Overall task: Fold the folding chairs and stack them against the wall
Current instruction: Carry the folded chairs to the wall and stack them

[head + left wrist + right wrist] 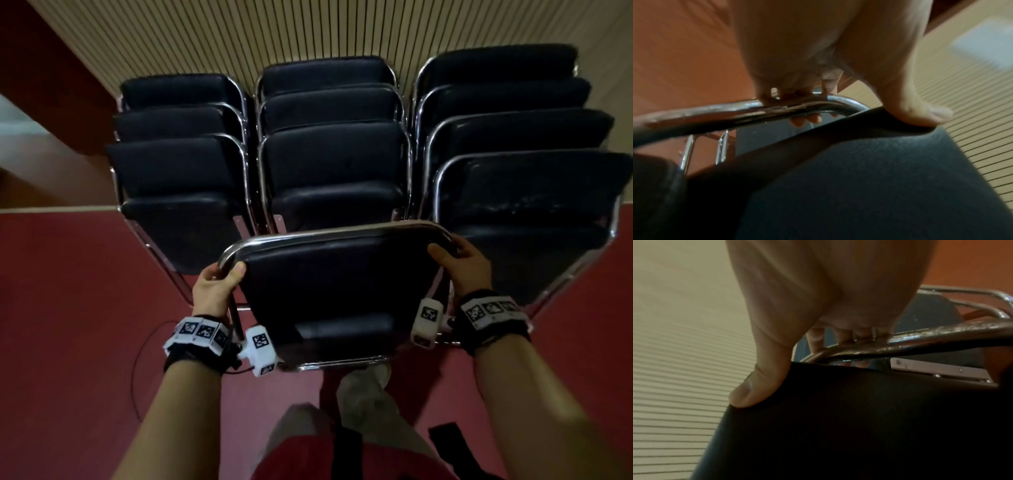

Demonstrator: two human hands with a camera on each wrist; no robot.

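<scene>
I have a folded chair (329, 294) held up in front of me by the top corners of its chrome frame (335, 233). My left hand (215, 287) is wrapped round the left corner of the tube; in the left wrist view the fingers (807, 119) curl under the bar and the thumb (920, 112) presses on the edge of the black padding. My right hand (469, 267) grips the right corner the same way, with its fingers (818, 337) hooked over the tube and its thumb (758, 386) lying on the cushion edge. So both sets of fingers are clamped on the frame.

The chair sits just in front of the middle row (334, 147) of folded chairs leaning against the slatted wall (274, 31). There is a left row (178, 164) and a right row (520, 164) too, the right one coming further out toward me. Everything stands on a red floor (68, 291), with a thin black cable (144, 346) lying on it near my left wrist. My leg and shoe (370, 380) show below the chair
</scene>
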